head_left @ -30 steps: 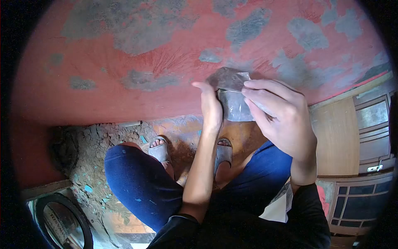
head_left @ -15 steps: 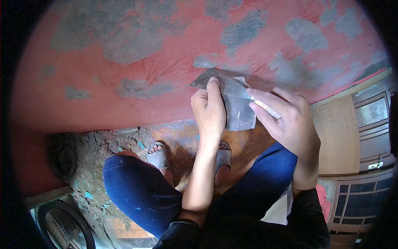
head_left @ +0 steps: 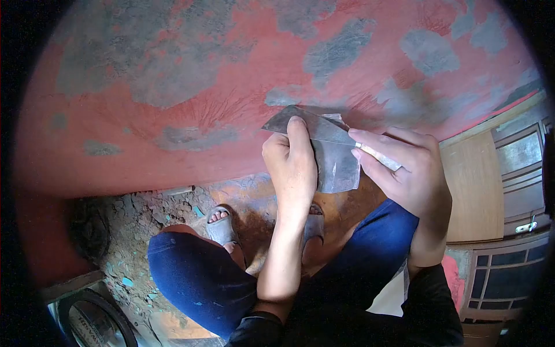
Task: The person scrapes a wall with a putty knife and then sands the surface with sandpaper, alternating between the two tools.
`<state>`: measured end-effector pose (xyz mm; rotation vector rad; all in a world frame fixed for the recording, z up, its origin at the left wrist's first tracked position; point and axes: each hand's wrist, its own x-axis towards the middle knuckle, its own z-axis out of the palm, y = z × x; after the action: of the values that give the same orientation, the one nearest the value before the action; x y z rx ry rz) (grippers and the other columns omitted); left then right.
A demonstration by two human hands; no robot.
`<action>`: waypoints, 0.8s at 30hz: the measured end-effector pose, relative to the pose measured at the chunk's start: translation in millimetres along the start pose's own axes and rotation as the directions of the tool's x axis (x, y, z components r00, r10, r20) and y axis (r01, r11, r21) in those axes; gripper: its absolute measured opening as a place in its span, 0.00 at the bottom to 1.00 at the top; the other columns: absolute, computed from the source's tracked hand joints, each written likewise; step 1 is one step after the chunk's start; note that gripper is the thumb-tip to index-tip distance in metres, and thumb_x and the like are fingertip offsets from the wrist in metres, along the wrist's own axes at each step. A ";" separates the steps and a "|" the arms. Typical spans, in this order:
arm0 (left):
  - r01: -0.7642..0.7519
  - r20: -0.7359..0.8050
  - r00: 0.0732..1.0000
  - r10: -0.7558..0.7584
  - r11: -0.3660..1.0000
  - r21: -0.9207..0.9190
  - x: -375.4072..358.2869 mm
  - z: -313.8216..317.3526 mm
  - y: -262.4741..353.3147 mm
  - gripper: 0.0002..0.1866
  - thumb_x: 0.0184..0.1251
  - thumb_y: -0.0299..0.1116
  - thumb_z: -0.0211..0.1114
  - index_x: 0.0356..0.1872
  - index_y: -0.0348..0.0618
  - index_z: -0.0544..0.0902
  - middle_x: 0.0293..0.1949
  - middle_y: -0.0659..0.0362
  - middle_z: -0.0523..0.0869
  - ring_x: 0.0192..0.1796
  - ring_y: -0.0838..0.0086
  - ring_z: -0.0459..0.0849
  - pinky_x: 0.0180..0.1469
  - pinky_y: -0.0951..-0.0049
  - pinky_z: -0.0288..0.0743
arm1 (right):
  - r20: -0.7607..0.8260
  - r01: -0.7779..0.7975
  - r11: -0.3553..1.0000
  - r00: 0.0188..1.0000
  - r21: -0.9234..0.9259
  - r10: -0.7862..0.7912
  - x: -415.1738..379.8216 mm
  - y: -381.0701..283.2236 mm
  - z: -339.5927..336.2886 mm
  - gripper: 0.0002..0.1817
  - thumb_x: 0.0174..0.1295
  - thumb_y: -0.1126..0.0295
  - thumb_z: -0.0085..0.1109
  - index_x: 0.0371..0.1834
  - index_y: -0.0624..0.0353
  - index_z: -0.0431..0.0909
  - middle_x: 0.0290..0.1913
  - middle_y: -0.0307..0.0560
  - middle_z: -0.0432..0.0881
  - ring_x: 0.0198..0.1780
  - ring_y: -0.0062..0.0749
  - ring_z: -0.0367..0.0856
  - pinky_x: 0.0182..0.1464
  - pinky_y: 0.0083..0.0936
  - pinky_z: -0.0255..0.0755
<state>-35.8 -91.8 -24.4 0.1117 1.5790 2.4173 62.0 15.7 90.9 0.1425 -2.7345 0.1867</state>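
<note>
My left hand grips the triangular grey blade of a scraper with the thumb on top. Behind the blade, a grey sheet of sandpaper hangs down beside that hand; my left fingers are mostly hidden. The scraper's pale, narrow handle is pinched between the thumb and fingers of my right hand. Both hands are just in front of a red wall with rough grey patches.
Rubble and paint flakes cover the floor at the left. A round black-rimmed object is at the lower left. My sandalled feet are below my hands. Wooden doors stand at the right.
The wall patches have shifted slightly in view, and both hands appear a little lower. The hold on the scraper and sheet looks the same.
</note>
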 end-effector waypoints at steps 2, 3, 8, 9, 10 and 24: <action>-0.007 -0.008 1.000 0.008 1.000 0.009 0.1 1.6 5.5 0.23 0.75 0.39 0.57 0.17 0.41 0.73 0.17 0.70 0.69 0.22 0.85 0.62 0.25 0.71 0.51 | 0.010 0.017 1.000 1.000 0.002 -0.018 1.3 1.5 -1.4 0.12 0.61 0.71 0.70 0.46 0.62 0.88 0.32 0.51 0.88 0.26 0.38 0.82 0.30 0.32 0.76; 0.003 -0.007 1.000 -0.003 1.000 0.021 -0.5 1.6 11.2 0.22 0.74 0.39 0.57 0.17 0.40 0.74 0.17 0.70 0.69 0.22 0.85 0.62 0.25 0.71 0.51 | 0.009 0.014 1.000 1.000 0.003 -0.014 2.2 1.8 -1.9 0.12 0.61 0.71 0.70 0.46 0.62 0.88 0.32 0.51 0.88 0.26 0.38 0.82 0.30 0.32 0.76; 0.084 0.011 0.996 -0.084 0.996 -0.007 5.9 0.6 16.4 0.20 0.71 0.38 0.58 0.18 0.39 0.75 0.17 0.69 0.70 0.22 0.82 0.63 0.26 0.71 0.56 | -0.032 -0.004 0.998 0.999 0.060 0.006 4.2 3.2 -0.9 0.11 0.61 0.70 0.70 0.45 0.62 0.89 0.34 0.52 0.89 0.28 0.41 0.84 0.32 0.34 0.77; 0.084 0.014 0.996 -0.084 0.996 -0.003 7.1 0.0 17.1 0.20 0.71 0.38 0.58 0.18 0.39 0.75 0.17 0.69 0.70 0.22 0.82 0.63 0.26 0.71 0.56 | -0.034 -0.008 0.998 0.999 0.062 0.010 4.7 3.5 -2.0 0.11 0.61 0.70 0.70 0.45 0.62 0.89 0.34 0.52 0.89 0.28 0.41 0.84 0.32 0.34 0.77; 0.092 0.004 0.996 -0.092 0.996 0.010 8.9 0.3 17.8 0.22 0.72 0.37 0.56 0.17 0.36 0.74 0.16 0.67 0.70 0.22 0.82 0.64 0.26 0.69 0.56 | -0.010 -0.020 0.998 1.000 0.060 0.021 4.9 3.7 -3.6 0.11 0.62 0.69 0.69 0.45 0.62 0.89 0.35 0.52 0.89 0.29 0.42 0.85 0.34 0.35 0.78; 0.218 0.012 0.976 -0.218 0.976 0.002 22.0 -5.2 9.6 0.21 0.70 0.39 0.56 0.15 0.40 0.74 0.16 0.66 0.71 0.19 0.80 0.64 0.24 0.70 0.58 | 0.084 -0.008 1.000 0.996 -0.010 0.009 12.6 18.4 9.2 0.11 0.66 0.63 0.62 0.40 0.57 0.89 0.29 0.56 0.86 0.31 0.50 0.87 0.36 0.43 0.80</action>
<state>-59.6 -94.6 -19.4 -0.0454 1.5015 2.2430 44.7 31.5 85.4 0.1394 -2.8201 0.1734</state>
